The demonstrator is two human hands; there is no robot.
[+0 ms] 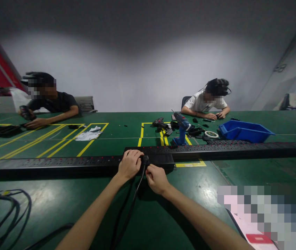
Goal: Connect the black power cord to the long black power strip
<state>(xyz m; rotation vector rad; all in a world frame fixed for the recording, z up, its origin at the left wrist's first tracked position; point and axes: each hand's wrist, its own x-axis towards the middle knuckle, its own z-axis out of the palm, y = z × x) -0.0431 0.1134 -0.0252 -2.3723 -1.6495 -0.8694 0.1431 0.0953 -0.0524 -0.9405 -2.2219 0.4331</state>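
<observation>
A long black power strip (pixel 59 166) lies across the green table in front of me, with rows of sockets along its top. My left hand (pixel 130 164) is wrapped over the strip near its right end, thumb close to a black plug (pixel 146 160). The plug sits on the top of the strip, and a black power cord (pixel 134 198) runs from it down toward me. Just right of the cord is my right hand (pixel 157 178), its fingers curled and pressed together below the plug. Whatever lies between those fingertips is hidden.
A second power strip (pixel 231 150) lies behind, to the right. Beyond it are a blue drill (pixel 181 128) and a blue bin (pixel 245 131). Coiled cable (pixel 14 208) lies front left. Two people (pixel 52 100) sit across the table. A partly blurred pink item (pixel 249 222) is front right.
</observation>
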